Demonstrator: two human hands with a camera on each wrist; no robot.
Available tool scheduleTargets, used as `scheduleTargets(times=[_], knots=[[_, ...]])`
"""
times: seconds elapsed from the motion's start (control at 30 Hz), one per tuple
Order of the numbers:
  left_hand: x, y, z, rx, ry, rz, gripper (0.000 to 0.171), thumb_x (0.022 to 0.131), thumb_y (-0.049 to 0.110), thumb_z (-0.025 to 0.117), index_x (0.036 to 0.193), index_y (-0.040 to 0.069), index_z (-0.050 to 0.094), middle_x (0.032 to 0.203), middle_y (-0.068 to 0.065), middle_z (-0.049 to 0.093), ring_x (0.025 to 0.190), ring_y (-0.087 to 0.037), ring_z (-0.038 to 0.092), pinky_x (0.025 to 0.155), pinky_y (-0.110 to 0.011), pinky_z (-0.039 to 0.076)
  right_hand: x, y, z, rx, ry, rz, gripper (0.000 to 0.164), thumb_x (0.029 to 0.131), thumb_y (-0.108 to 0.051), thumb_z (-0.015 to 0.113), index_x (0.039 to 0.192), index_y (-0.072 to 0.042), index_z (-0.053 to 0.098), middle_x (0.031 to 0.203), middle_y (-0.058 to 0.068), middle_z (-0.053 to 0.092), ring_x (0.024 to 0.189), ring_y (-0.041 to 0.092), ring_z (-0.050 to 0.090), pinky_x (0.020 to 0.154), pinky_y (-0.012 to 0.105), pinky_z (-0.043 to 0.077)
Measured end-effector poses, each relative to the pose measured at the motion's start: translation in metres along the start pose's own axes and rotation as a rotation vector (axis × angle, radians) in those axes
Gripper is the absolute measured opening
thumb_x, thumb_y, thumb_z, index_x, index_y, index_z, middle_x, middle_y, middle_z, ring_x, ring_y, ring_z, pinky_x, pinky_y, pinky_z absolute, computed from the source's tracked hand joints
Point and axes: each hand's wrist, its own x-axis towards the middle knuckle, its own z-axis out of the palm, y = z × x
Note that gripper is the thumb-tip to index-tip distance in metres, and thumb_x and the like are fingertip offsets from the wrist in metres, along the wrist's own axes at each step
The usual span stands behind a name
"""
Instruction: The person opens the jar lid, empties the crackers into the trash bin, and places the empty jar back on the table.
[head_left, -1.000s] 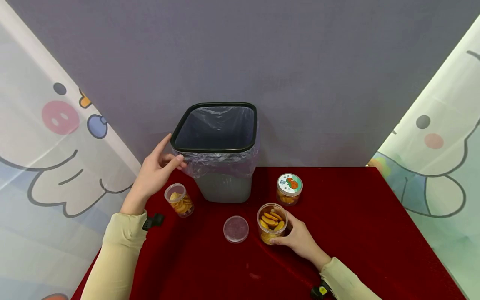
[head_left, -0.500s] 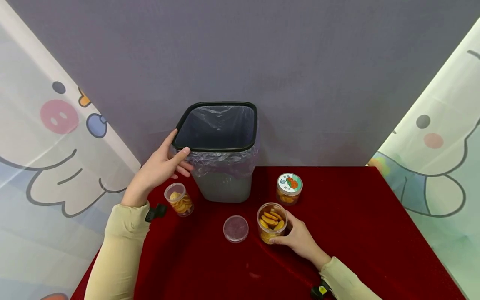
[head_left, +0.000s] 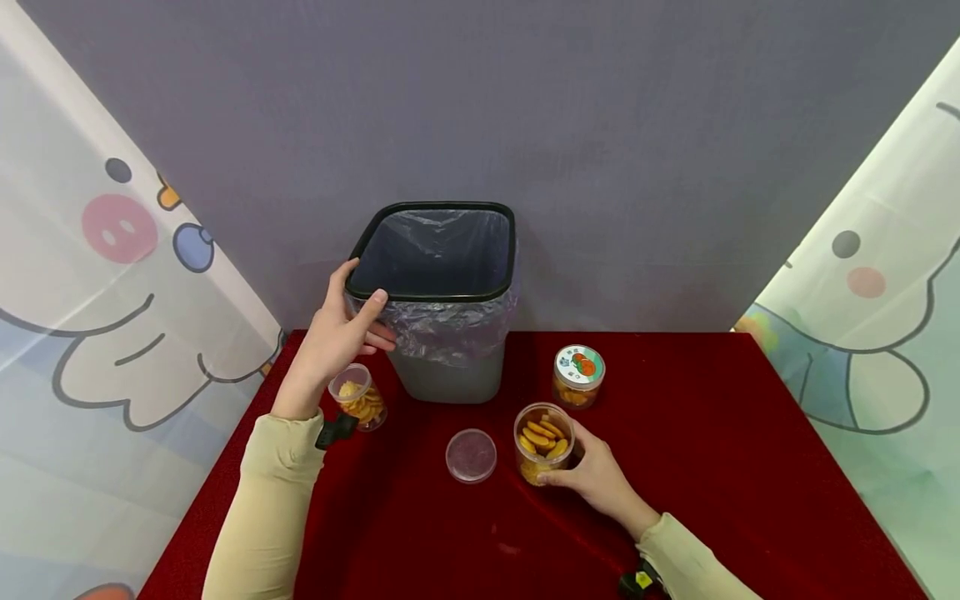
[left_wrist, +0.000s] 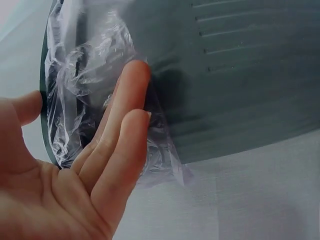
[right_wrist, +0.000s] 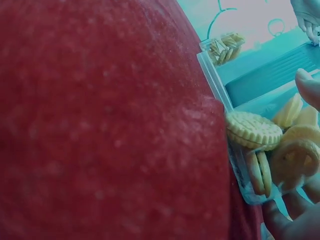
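My left hand [head_left: 327, 346] is at the near left corner of a grey bin [head_left: 450, 379] lined with a clear plastic bag [head_left: 457, 329]. Its thumb and index finger touch the black rim [head_left: 431, 297], while the other fingers lie almost straight against the bag, as the left wrist view shows. On the red cloth my right hand [head_left: 596, 479] grips an uncovered clear plastic jar [head_left: 525, 468] from its right side. Sandwich biscuits [right_wrist: 254, 130] and other golden biscuits show inside that jar.
Left of the bin stands another uncovered jar [head_left: 339, 385] of yellow snacks, partly behind the left wrist. A round clear lid [head_left: 471, 456] lies on the red cloth [head_left: 420, 533]. A jar with a printed lid [head_left: 580, 367] stands right of the bin, before a grey wall [head_left: 637, 167].
My left hand has shifted right along the bin's corner; its thumb now lies on the front rim, and its forearm has swung right. The right hand and its jar stay in place.
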Motion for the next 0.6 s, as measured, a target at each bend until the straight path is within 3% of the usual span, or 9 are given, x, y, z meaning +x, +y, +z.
scheduleTargets(times=[0.37, 0.6], knots=[[-0.003, -0.002, 0.003, 0.026, 0.047, 0.004, 0.079, 0.1, 0.055, 0.05, 0.159, 0.031, 0.003, 0.086, -0.014, 0.075, 0.078, -0.035, 0.073, 0.067, -0.036, 0.059, 0.006, -0.018, -0.021, -0.073, 0.107, -0.076, 0.09, 0.072, -0.023, 0.091, 0.149, -0.017, 0.046, 0.138, 0.008, 0.057, 0.121, 0.026, 0.057, 0.096, 0.03, 0.048], [-0.002, -0.003, 0.005, 0.029, 0.063, 0.025, 0.08, 0.099, 0.057, 0.05, 0.159, 0.031, 0.005, 0.085, -0.014, 0.074, 0.075, -0.033, 0.073, 0.069, -0.039, 0.06, 0.011, -0.049, -0.044, -0.174, 0.118, -0.095, 0.086, 0.076, -0.016, 0.089, 0.148, -0.006, 0.044, 0.133, 0.013, 0.058, 0.116, 0.029, 0.059, 0.09, 0.035, 0.052]])
